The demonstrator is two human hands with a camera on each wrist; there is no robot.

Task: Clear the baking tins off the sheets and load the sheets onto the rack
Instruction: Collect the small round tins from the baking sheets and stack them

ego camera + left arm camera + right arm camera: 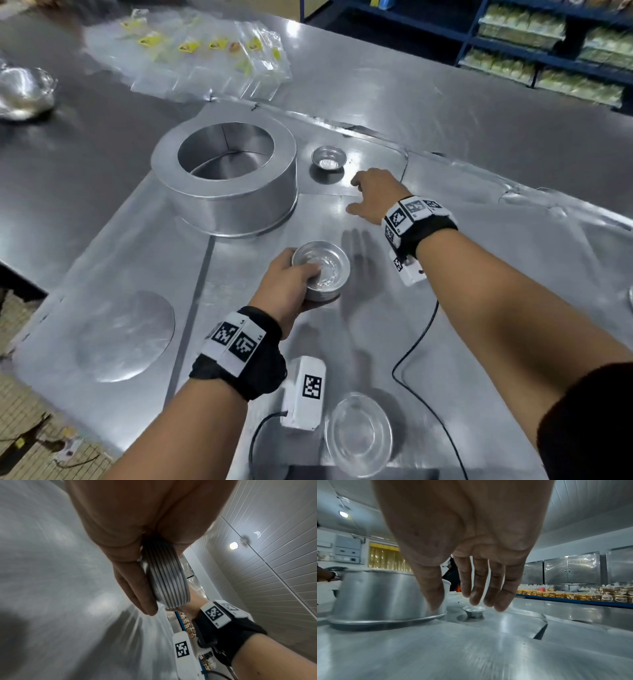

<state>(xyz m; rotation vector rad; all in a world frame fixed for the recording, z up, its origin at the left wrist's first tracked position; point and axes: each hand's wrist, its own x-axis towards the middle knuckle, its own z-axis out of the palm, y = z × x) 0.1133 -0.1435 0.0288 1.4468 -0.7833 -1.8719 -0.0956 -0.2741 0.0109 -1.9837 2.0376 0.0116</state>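
My left hand (291, 281) grips a nested stack of small round tins (322, 270) above the metal baking sheets (359, 342); in the left wrist view the stack of tins (164, 580) sits between thumb and fingers. My right hand (370, 195) hovers open, fingers relaxed and pointing down, just short of a single small tin (329, 158) on the far sheet. In the right wrist view that small tin (475, 611) stands below the fingertips (476, 599), apart from them. A large round cake tin (226, 178) stands to its left.
A flat round metal disc (125, 337) lies on the near-left sheet. A clear shallow dish (359, 433) sits at the front edge. Plastic bags (205, 51) and a foil bowl (24, 92) lie farther back on the table. Blue shelves (548, 44) with packed goods stand at the right.
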